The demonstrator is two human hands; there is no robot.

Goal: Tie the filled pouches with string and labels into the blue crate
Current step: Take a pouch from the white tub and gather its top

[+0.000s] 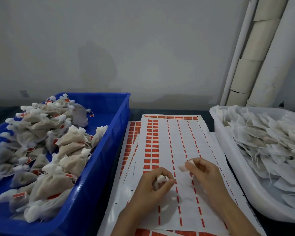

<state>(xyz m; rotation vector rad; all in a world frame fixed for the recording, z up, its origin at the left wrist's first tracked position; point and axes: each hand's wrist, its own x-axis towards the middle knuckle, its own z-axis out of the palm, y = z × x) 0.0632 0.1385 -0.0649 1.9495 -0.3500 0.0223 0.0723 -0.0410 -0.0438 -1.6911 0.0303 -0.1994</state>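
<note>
Above label sheets (182, 142): left hand (152, 186) tight around pouch (160, 178) (right hand (204, 171), pinch grip on white scrap (182, 168)).

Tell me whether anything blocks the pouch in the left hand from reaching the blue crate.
Nothing visible does. The left hand grips the pouch over the label sheets; the blue crate sits open just to its left, only its own side wall between.
</note>
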